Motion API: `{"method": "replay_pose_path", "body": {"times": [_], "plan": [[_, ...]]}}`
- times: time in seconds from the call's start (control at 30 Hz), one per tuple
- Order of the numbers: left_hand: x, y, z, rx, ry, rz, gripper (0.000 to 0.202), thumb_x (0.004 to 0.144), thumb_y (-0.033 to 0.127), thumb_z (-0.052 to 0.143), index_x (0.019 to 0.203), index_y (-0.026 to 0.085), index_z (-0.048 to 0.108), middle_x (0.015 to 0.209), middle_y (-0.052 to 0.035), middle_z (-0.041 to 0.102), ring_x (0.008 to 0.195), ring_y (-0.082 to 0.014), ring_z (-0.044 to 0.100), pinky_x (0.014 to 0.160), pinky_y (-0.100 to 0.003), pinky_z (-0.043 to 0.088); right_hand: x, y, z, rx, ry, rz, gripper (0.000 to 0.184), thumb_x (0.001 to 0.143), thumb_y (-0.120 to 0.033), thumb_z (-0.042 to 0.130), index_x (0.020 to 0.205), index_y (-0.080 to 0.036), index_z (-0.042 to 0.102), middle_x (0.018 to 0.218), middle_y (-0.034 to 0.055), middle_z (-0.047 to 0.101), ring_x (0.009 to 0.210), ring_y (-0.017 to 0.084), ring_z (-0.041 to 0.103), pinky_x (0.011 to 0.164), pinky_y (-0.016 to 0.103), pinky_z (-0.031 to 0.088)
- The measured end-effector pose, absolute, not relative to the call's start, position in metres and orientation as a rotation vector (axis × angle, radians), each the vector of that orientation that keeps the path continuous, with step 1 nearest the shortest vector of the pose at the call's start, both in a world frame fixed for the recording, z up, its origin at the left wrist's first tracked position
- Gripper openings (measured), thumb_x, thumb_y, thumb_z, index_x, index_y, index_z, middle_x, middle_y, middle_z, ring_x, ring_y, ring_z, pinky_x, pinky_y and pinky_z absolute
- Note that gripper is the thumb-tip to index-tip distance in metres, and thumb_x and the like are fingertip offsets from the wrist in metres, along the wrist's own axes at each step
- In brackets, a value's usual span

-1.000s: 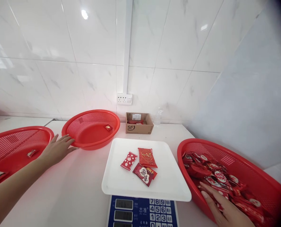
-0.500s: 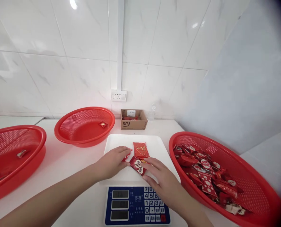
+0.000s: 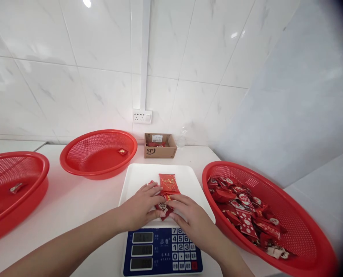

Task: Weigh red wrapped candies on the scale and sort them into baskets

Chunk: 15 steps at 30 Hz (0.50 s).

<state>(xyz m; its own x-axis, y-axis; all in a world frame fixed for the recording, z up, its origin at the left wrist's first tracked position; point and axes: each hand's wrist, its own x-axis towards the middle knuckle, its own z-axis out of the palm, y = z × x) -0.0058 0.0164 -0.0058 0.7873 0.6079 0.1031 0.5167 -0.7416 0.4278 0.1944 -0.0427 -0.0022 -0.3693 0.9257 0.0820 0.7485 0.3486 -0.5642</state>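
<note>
A left hand [image 3: 142, 206] and a right hand [image 3: 190, 215], fingers loosely bent, flank a maroon packet [image 3: 165, 210] on the white tray [image 3: 139, 173] of a digital price scale [image 3: 163, 250]. The packet lies between the fingertips, partly covered; whether either hand grips it cannot be told. A gold-printed red packet [image 3: 169, 184] lies just beyond them.

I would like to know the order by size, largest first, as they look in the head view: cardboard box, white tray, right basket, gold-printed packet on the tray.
1. Right basket
2. White tray
3. Cardboard box
4. Gold-printed packet
</note>
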Motion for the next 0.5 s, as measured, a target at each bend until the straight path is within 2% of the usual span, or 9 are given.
{"method": "replay_pose_path", "body": {"times": [0.17,0.3,0.4,0.5], "plan": [[-0.009,0.016,-0.011,2.529,0.864,0.267,0.017,0.084,0.028,0.057,0.100,0.024,0.062,0.141,-0.0078,0.041,0.135,-0.0282,0.027,0.109,-0.052,0.024,0.198,-0.037,-0.010,-1.431,-2.341,0.502,0.029,0.087,-0.021,0.047,0.111,-0.023,0.063,0.124,0.0042,0.058,0.122,0.020,0.044,0.105,0.041,0.035],[-0.013,0.018,-0.011,2.494,0.872,0.272,0.013,0.081,0.018,0.059,0.093,0.022,0.062,0.141,-0.0085,0.041,0.135,-0.0274,0.026,0.109,-0.051,0.026,0.201,-0.040,-0.012,-1.492,-2.325,0.427,0.028,0.089,-0.023,0.045,0.107,-0.021,0.066,0.123,0.0064,0.060,0.120,0.023,0.046,0.103,0.045,0.037],[-0.012,0.020,-0.012,2.488,0.879,0.307,0.028,0.080,0.015,0.059,0.107,0.023,0.057,0.140,-0.0096,0.041,0.134,-0.0265,0.029,0.108,-0.049,0.028,0.205,-0.042,-0.008,-1.483,-2.309,0.438,0.028,0.089,-0.024,0.045,0.107,-0.022,0.066,0.119,0.0057,0.062,0.116,0.022,0.050,0.101,0.043,0.040],[-0.005,0.024,-0.013,2.456,0.897,0.333,0.048,0.081,0.025,0.059,0.127,0.024,0.043,0.146,-0.0115,0.032,0.137,-0.0259,0.022,0.108,-0.047,0.028,0.206,-0.038,-0.004,-1.547,-2.246,0.431,0.032,0.089,-0.026,0.044,0.117,-0.024,0.060,0.123,0.0052,0.059,0.115,0.020,0.051,0.099,0.040,0.042]]}}
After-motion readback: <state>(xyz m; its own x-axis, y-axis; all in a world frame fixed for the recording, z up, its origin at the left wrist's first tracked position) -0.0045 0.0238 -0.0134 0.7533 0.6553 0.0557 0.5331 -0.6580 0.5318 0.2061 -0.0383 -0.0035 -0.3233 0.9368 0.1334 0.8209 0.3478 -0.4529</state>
